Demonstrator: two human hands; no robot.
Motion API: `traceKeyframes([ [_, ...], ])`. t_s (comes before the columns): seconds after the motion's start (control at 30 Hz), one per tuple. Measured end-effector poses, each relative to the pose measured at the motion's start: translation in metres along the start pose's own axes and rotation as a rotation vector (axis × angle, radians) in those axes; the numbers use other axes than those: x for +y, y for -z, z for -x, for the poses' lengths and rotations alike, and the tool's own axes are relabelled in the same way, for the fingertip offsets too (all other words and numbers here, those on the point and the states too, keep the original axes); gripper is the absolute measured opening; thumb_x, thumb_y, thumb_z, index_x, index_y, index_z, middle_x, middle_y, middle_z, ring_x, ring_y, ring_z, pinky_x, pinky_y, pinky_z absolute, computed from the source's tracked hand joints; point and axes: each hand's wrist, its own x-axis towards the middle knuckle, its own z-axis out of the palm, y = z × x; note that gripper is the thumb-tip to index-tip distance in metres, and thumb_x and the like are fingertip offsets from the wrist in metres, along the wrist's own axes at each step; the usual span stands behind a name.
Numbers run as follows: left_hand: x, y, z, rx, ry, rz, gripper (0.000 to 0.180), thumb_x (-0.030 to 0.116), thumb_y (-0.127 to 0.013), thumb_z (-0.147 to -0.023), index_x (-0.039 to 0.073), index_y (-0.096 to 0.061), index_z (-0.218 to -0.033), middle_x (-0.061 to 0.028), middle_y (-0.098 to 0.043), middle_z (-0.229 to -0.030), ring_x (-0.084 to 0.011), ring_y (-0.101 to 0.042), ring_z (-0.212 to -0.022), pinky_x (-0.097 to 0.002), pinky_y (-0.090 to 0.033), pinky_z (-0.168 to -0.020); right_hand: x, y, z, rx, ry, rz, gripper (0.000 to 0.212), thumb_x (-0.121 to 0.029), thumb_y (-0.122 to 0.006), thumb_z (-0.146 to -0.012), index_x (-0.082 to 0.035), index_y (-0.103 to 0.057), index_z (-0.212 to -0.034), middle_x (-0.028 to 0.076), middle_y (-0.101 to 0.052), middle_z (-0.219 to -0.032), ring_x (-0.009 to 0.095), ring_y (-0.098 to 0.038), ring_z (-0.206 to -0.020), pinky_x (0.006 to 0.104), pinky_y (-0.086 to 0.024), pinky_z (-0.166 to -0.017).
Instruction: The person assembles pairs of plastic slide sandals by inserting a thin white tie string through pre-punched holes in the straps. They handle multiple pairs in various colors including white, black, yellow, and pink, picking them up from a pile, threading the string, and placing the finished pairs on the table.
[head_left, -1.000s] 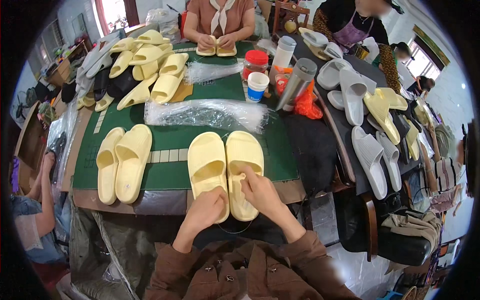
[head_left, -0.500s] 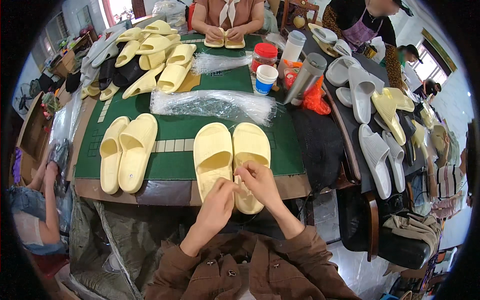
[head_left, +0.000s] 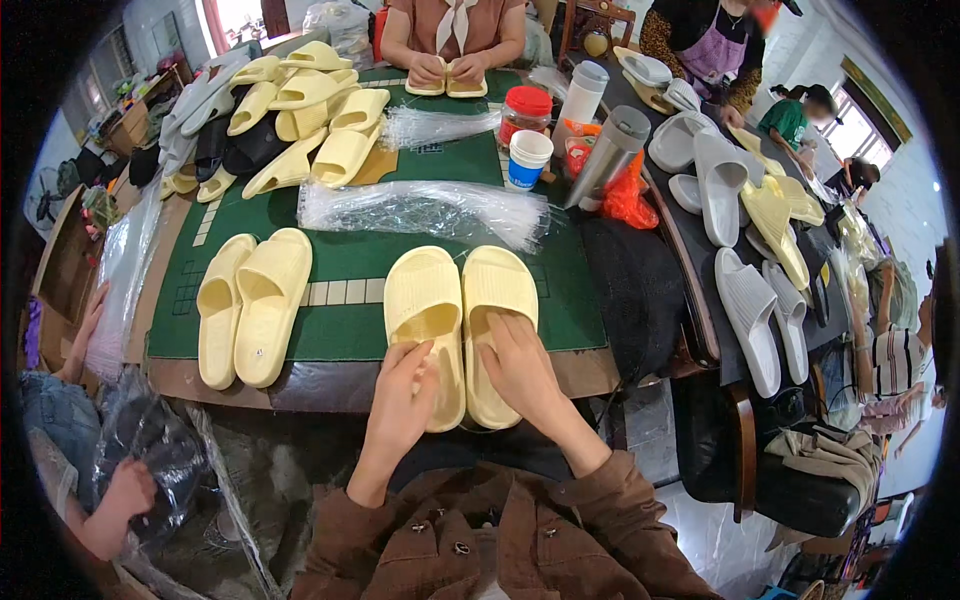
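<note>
A pair of pale yellow slippers, a left slipper and a right slipper, lies side by side in front of me, toes pointing away, heels over the table edge. My left hand rests at the left slipper's footbed, its fingers bent together; whatever they pinch, if anything, is too small to tell. My right hand reaches into the right slipper with stretched fingers, the tips just under its strap and the thumb apart. Another yellow pair sits to the left. Beyond lies a bundle of thin clear plastic strands.
Yellow, grey and black slippers pile up at the far left. A paper cup, a red-lidded jar and a steel flask stand at the right. Across the table, a person's hands hold small yellow slippers. Grey slippers cover the side table.
My hands have parted from above the gap between the slippers; the left moved left, and the right reached into its slipper. At the left, a co-worker's hand and clear plastic have shifted.
</note>
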Motion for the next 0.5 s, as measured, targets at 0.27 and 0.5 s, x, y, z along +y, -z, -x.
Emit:
traceKeyframes([
  [0.27,-0.011,-0.031,-0.042,-0.018,-0.175,-0.498,0.063,0.026,-0.066,-0.08,-0.014,-0.046,-0.124,-0.0263,-0.048,-0.123,-0.0427,-0.042,-0.119,-0.0465,-0.034,-0.103,0.023,-0.023,-0.034,-0.373,-0.247,-0.049,0.024,-0.014,-0.051,-0.085,0.007,-0.062,-0.089,0.029,-0.064,-0.082,0.043,-0.064,-0.077,0.0501,-0.051,-0.074],
  [0.5,-0.002,-0.038,-0.077,-0.33,0.114,-0.553,0.056,0.028,-0.07,-0.074,-0.012,-0.056,-0.111,-0.0303,-0.056,-0.113,-0.0461,-0.053,-0.107,-0.0476,-0.041,-0.096,0.021,-0.027,-0.035,-0.355,-0.333,-0.081,0.027,-0.014,-0.047,-0.087,0.009,-0.059,-0.085,0.03,-0.062,-0.078,0.045,-0.062,-0.077,0.0501,-0.049,-0.071],
])
